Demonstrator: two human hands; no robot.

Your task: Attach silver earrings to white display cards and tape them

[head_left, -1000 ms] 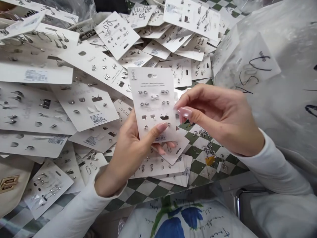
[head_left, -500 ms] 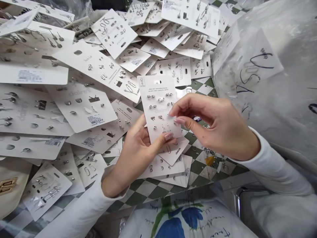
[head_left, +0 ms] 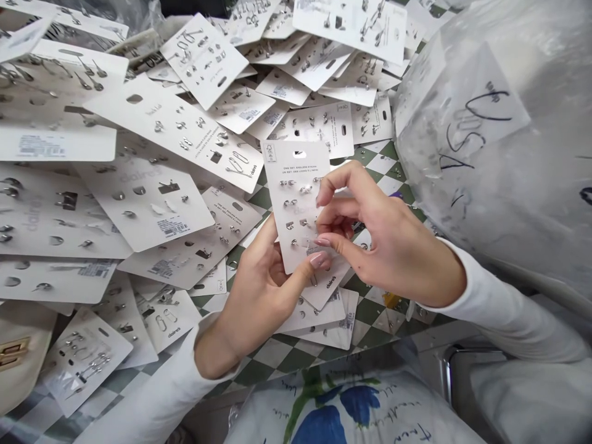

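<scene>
A white jewelry card [head_left: 296, 179] with rows of small metal studs stands tilted near the middle of the view. Its lower edge is held by my left hand [head_left: 263, 290], thumb in front and fingers behind. Over the card's right side is my right hand [head_left: 374, 234], its thumb and fingertips pinched together at the lower studs; whatever lies between them is too small to make out. Beneath the held card, more cards [head_left: 342, 333] lie stacked on the green and white checkered table [head_left: 272, 351].
Overlapping jewelry cards [head_left: 152, 179] cover the left and back of the table. A large clear plastic bag [head_left: 499, 142] with handwriting bulges at the right. A cream item with a gold clasp [head_left: 13, 351] lies at the left edge. Small loose pieces lie behind my right wrist.
My right hand has shifted slightly left and down over the card, its fingers more curled. My left hand still holds the card. The view has moved slightly.
</scene>
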